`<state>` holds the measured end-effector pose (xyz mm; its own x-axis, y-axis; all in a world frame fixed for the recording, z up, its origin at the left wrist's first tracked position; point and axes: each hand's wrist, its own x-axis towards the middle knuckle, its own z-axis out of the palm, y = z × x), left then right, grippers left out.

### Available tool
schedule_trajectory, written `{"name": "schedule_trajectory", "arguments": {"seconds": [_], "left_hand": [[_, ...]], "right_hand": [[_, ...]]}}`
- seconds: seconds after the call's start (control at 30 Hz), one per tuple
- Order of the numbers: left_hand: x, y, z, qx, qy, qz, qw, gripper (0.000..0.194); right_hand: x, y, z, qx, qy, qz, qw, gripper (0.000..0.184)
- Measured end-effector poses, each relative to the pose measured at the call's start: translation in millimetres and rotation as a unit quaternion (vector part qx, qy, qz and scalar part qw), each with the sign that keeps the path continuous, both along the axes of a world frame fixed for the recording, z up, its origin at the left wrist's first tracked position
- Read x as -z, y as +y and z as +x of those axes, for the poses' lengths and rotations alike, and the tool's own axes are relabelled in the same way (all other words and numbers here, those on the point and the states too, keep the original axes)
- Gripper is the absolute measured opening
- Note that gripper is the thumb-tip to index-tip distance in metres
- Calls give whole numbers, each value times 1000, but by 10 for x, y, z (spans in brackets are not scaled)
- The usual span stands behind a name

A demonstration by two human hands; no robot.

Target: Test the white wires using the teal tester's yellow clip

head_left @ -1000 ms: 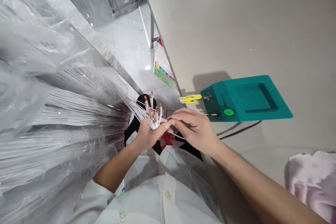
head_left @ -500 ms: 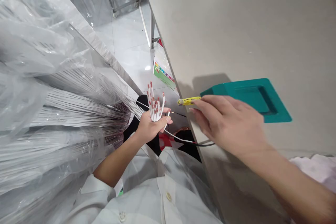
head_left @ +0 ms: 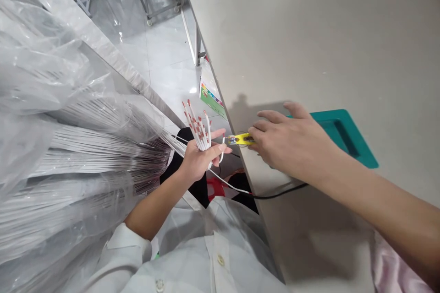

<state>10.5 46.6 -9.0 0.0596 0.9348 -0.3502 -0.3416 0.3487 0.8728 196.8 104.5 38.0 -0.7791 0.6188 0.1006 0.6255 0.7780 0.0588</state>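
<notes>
My left hand [head_left: 199,160] is closed round a bundle of white wires [head_left: 202,135] with reddish-brown ends that fan upward. Between its thumb and index finger stands the end of one white wire [head_left: 222,149], apart from the others. My right hand [head_left: 285,139], over the edge of the table, grips a small yellow tool [head_left: 242,138] with a metal tip. That tip is at the single wire's end; whether it touches cannot be made out. The tool's rear is hidden by my fingers, some of which are lifted away from it.
A teal tray [head_left: 366,149] lies on the grey table [head_left: 309,41], partly behind my right hand. A black cable [head_left: 278,193] with a white lead crosses the table edge. Plastic-covered white wire bundles [head_left: 96,146] fill the left side. A printed box [head_left: 211,98] is below the table edge.
My right hand has moved the yellow tool left and slightly down, to the single wire's end. Some right fingers have spread upward. The bundle in my left hand leans more to the left.
</notes>
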Motion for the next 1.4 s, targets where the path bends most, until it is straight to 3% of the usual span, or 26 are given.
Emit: {"name": "schedule_trajectory", "arguments": {"seconds": [0.27, 0.47, 0.73, 0.87, 1.0, 1.1, 1.17, 1.27, 1.33, 1.4], "left_hand": [[21, -11, 78, 17, 31, -26, 999, 59], [25, -16, 120, 5, 79, -35, 996, 52], [-20, -41, 106, -9, 98, -45, 994, 44], [-41, -79, 57, -13, 94, -36, 995, 45], [-45, -143, -6, -18, 99, -21, 995, 48], [-62, -193, -64, -32, 105, -13, 994, 40], [-81, -223, -109, -36, 97, 1, 995, 27], [-109, -263, -171, -25, 63, 27, 997, 19], [-119, -288, -200, -9, 33, 37, 999, 19], [-119, -310, -219, 8, 7, 42, 999, 20]], "right_hand": [[73, 71, 67, -9, 16, -19, 1000, 29], [63, 44, 46, 3, 16, -15, 1000, 22], [122, 8, 36, 15, 79, -35, 996, 42], [156, 30, 54, 9, 46, -6, 999, 46], [88, -9, 38, 6, 36, 35, 999, 54], [-7, -180, -42, -7, 120, 38, 992, 40], [-19, -349, -131, 12, 227, 37, 973, 22], [85, -577, -289, 65, 370, -76, 923, 17], [199, -657, -389, 115, 444, -203, 865, 18], [304, -676, -468, 140, 511, -314, 788, 16]]}}
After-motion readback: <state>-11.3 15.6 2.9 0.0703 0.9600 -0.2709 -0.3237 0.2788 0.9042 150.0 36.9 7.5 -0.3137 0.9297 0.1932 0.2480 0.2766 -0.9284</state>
